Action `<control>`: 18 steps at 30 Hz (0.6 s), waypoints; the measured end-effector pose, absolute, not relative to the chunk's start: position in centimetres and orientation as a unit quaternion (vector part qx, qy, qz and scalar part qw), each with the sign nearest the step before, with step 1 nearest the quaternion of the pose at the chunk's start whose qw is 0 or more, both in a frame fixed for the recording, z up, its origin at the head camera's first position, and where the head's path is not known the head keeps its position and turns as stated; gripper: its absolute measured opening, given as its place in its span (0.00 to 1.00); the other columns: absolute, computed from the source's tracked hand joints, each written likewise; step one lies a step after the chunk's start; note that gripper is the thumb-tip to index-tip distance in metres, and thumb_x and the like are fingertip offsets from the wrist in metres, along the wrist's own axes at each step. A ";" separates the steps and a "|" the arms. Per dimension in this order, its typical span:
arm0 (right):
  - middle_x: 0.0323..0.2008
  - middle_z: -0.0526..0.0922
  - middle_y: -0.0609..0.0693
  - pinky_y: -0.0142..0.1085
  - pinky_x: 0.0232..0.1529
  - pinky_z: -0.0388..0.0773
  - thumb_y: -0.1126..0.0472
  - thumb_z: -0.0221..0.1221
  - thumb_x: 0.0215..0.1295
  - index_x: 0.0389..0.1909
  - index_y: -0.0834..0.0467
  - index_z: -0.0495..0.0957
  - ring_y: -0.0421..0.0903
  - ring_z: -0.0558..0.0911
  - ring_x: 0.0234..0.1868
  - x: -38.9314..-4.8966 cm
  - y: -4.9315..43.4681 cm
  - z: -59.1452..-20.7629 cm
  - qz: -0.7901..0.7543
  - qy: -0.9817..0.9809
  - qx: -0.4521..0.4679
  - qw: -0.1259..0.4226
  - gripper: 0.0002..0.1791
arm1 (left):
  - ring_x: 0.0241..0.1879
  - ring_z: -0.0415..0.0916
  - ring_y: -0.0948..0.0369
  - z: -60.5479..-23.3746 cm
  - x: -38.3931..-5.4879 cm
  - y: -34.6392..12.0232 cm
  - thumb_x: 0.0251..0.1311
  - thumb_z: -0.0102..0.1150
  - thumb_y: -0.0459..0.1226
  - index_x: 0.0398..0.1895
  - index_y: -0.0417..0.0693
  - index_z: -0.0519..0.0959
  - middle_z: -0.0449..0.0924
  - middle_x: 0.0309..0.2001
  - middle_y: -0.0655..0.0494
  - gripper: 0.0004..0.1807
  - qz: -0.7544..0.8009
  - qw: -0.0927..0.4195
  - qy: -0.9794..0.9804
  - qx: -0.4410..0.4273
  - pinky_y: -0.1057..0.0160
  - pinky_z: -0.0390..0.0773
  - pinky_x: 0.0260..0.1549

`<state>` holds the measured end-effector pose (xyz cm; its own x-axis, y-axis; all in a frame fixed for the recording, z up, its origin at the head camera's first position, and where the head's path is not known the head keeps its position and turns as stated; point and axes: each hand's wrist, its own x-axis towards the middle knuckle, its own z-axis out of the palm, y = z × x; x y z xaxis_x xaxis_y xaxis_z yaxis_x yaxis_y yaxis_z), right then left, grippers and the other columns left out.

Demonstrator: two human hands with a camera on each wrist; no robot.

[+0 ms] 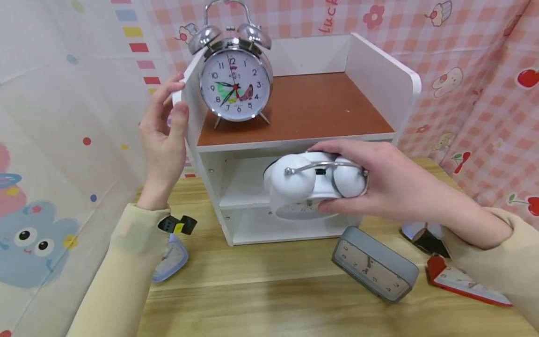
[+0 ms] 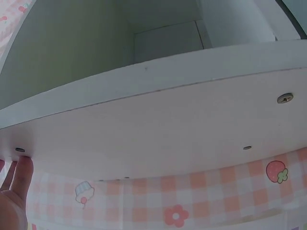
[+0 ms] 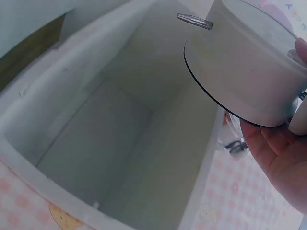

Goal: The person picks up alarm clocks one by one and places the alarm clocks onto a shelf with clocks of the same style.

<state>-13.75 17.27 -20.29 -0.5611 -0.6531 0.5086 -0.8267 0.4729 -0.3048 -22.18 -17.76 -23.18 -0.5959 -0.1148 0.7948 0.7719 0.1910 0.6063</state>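
Note:
My right hand [image 1: 379,180] grips a white twin-bell alarm clock [image 1: 294,180] in front of the shelf's middle opening. Its bells and metal handle tilt toward me and the dial points down. In the right wrist view, the white clock [image 3: 240,67] shows its rounded body and one metal foot. My left hand [image 1: 164,126] holds the front edge of the left side panel of a white shelf [image 1: 212,187]. Fingers [image 2: 21,177] touch the panel's outer face in the left wrist view. A silver twin-bell alarm clock [image 1: 236,89] stands upright on the brown top, beside that panel.
On the wooden table [image 1: 261,290] lie a grey rectangular clock [image 1: 375,264] before the shelf, a red-edged clock [image 1: 467,281] at right, and a blue clock [image 1: 172,260] partly behind my left sleeve. Another dark-and-light object [image 1: 425,236] is half hidden by my right arm. Patterned cloth [image 1: 476,107] hangs around.

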 end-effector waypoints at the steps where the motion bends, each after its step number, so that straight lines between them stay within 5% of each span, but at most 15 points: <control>1: 0.53 0.89 0.45 0.18 0.48 0.78 0.61 0.84 0.44 0.67 0.53 0.77 0.34 0.83 0.47 -13.8 17.4 -20.1 0.267 -0.840 0.442 0.169 0.45 | 0.71 0.75 0.55 -23.2 -22.2 -17.8 0.66 0.63 0.63 0.64 0.48 0.78 0.74 0.75 0.51 0.35 -0.588 0.378 -0.672 -0.244 0.68 0.82 0.63; 13: 0.54 0.88 0.40 0.21 0.45 0.79 0.52 0.85 0.45 0.71 0.39 0.74 0.35 0.85 0.46 -16.3 20.5 -17.5 0.246 -0.861 0.406 0.181 0.49 | 0.69 0.77 0.55 -23.2 -22.2 -17.9 0.66 0.63 0.62 0.63 0.48 0.78 0.75 0.75 0.50 0.34 -0.590 0.382 -0.667 -0.247 0.69 0.83 0.61; 18: 0.53 0.88 0.38 0.16 0.43 0.78 0.59 0.86 0.42 0.69 0.38 0.76 0.32 0.84 0.45 -17.0 21.8 -16.2 0.242 -0.872 0.373 0.208 0.50 | 0.69 0.77 0.55 -23.2 -22.2 -17.8 0.66 0.63 0.63 0.64 0.47 0.78 0.75 0.75 0.50 0.36 -0.587 0.382 -0.670 -0.247 0.67 0.83 0.63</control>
<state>-16.98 21.75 -16.17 -0.6361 -0.5489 0.5422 -0.7498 0.6055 -0.2667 -22.16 -17.82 -23.20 -0.5860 -0.1172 0.8018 0.7795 0.1887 0.5973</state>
